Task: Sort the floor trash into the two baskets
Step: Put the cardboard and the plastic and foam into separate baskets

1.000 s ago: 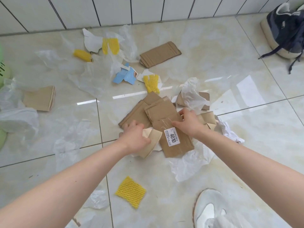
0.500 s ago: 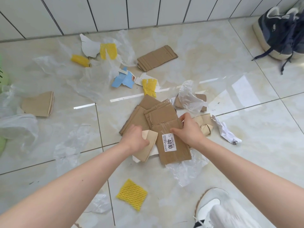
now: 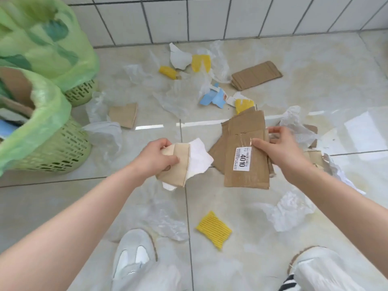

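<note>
Both hands busy above floor litter. Left hand (image 3: 159, 156) pinches tan card piece (image 3: 178, 166) with white paper (image 3: 199, 158). Right hand (image 3: 279, 150) grips labelled cardboard stack (image 3: 245, 148), thumb on top. Two green-lined baskets (image 3: 56, 148) stand at left, nearer one holding cardboard.

Your right hand (image 3: 281, 152) pinches labelled brown cardboard (image 3: 246, 152), your left hand (image 3: 156, 157) grips tan-and-white scraps (image 3: 184, 163); green baskets (image 3: 52, 148) sit left.
</note>
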Demonstrator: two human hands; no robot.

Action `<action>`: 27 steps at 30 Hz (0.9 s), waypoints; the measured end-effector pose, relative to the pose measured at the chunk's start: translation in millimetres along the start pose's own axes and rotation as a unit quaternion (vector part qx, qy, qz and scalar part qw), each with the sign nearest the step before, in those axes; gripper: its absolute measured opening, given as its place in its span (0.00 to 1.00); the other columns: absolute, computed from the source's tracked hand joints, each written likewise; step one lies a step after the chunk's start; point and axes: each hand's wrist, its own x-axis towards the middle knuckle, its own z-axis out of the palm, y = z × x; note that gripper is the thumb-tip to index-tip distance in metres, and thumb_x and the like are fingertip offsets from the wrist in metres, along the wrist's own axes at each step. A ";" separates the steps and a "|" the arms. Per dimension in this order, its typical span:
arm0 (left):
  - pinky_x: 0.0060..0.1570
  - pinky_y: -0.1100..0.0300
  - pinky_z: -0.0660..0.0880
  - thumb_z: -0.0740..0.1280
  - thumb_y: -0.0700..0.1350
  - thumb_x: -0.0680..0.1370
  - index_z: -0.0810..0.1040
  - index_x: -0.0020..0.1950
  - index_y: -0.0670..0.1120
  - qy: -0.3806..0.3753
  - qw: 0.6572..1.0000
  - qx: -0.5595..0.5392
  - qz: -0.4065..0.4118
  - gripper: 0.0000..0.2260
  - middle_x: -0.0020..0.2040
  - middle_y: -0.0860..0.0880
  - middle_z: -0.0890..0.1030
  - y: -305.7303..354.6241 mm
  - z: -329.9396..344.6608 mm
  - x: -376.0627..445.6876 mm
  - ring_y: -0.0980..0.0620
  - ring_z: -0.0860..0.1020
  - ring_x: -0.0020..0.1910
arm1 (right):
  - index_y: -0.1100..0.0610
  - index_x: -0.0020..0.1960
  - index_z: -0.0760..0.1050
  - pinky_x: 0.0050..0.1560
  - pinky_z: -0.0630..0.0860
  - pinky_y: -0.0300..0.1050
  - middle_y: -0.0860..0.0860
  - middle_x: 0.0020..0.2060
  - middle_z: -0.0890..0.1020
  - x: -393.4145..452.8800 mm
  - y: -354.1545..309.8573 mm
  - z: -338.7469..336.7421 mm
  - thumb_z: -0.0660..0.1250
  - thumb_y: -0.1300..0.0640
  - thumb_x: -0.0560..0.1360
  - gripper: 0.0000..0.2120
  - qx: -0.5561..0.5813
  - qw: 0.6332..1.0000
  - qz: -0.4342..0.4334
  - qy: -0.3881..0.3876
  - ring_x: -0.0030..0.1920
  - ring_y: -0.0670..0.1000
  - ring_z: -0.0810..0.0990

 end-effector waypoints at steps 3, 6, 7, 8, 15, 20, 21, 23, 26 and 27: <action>0.26 0.64 0.68 0.70 0.38 0.73 0.74 0.45 0.47 0.063 0.997 -0.038 -0.002 0.07 0.39 0.47 0.75 -11.4 -32.2 -12.5 0.51 0.70 0.29 | 0.55 0.57 0.67 0.30 0.76 0.38 0.50 0.45 0.83 -5.4 -10.5 19.7 0.69 0.60 0.74 0.15 -0.020 0.998 0.001 -0.054 0.36 0.44 0.81; 0.23 0.66 0.69 0.70 0.36 0.73 0.75 0.46 0.45 0.106 0.993 -0.055 0.017 0.07 0.39 0.46 0.75 -17.6 -63.4 -25.2 0.51 0.70 0.28 | 0.54 0.53 0.71 0.42 0.79 0.51 0.52 0.47 0.84 -8.6 -25.3 43.5 0.68 0.61 0.74 0.10 -0.064 0.991 -0.014 -0.120 0.44 0.53 0.83; 0.23 0.66 0.69 0.71 0.36 0.73 0.75 0.47 0.44 0.123 0.990 -0.060 0.029 0.07 0.39 0.46 0.75 -19.1 -73.2 -28.8 0.52 0.70 0.28 | 0.54 0.52 0.72 0.41 0.78 0.50 0.52 0.46 0.83 -10.6 -33.1 51.5 0.68 0.61 0.74 0.09 -0.071 0.987 -0.022 -0.140 0.43 0.53 0.82; 0.24 0.67 0.70 0.71 0.36 0.73 0.76 0.48 0.43 0.145 0.986 -0.064 0.042 0.07 0.38 0.47 0.75 -19.8 -82.9 -32.5 0.52 0.71 0.28 | 0.54 0.52 0.72 0.39 0.77 0.47 0.51 0.44 0.83 -11.8 -41.3 59.7 0.68 0.62 0.74 0.08 -0.073 0.984 -0.030 -0.159 0.42 0.51 0.82; 0.33 0.57 0.78 0.71 0.38 0.71 0.75 0.50 0.50 0.356 0.924 -0.096 0.103 0.12 0.39 0.52 0.79 -12.7 -156.6 -60.7 0.54 0.75 0.31 | 0.56 0.52 0.73 0.43 0.78 0.52 0.52 0.44 0.82 -16.9 -120.3 134.8 0.66 0.66 0.75 0.08 0.015 0.966 -0.042 -0.253 0.42 0.52 0.82; 0.33 0.58 0.79 0.70 0.41 0.69 0.77 0.45 0.53 0.479 0.866 -0.107 0.099 0.09 0.35 0.56 0.78 -15.5 -216.4 -84.2 0.57 0.76 0.30 | 0.58 0.55 0.71 0.36 0.79 0.46 0.52 0.39 0.79 -39.2 -173.9 196.4 0.62 0.66 0.75 0.10 0.053 0.946 -0.084 -0.308 0.35 0.49 0.81; 0.33 0.58 0.79 0.70 0.42 0.68 0.78 0.45 0.53 0.496 0.855 -0.122 0.085 0.08 0.36 0.55 0.79 -20.8 -227.6 -86.3 0.56 0.77 0.31 | 0.58 0.54 0.71 0.36 0.79 0.46 0.52 0.39 0.79 -43.6 -181.9 207.9 0.61 0.66 0.75 0.09 0.062 0.942 -0.090 -0.318 0.35 0.49 0.81; 0.38 0.52 0.81 0.69 0.45 0.64 0.79 0.43 0.53 0.526 0.838 -0.133 0.057 0.09 0.36 0.53 0.80 -33.8 -245.3 -89.3 0.52 0.78 0.33 | 0.59 0.54 0.72 0.39 0.80 0.48 0.53 0.42 0.80 -52.5 -196.3 230.3 0.60 0.65 0.75 0.09 0.078 0.933 -0.101 -0.336 0.38 0.51 0.82; 0.43 0.48 0.81 0.67 0.45 0.63 0.79 0.45 0.52 0.559 0.821 -0.116 0.032 0.12 0.38 0.50 0.81 -51.7 -262.4 -93.0 0.48 0.80 0.37 | 0.59 0.57 0.72 0.42 0.82 0.51 0.52 0.41 0.81 -63.2 -214.3 262.5 0.60 0.64 0.76 0.11 0.099 0.929 -0.113 -0.339 0.39 0.52 0.83; 0.44 0.49 0.80 0.67 0.44 0.64 0.79 0.47 0.51 0.573 0.812 -0.109 0.027 0.12 0.40 0.49 0.82 -57.4 -267.7 -94.1 0.47 0.81 0.40 | 0.59 0.57 0.73 0.42 0.82 0.52 0.52 0.40 0.81 -66.0 -219.6 273.2 0.61 0.64 0.76 0.10 0.109 0.929 -0.113 -0.336 0.39 0.52 0.83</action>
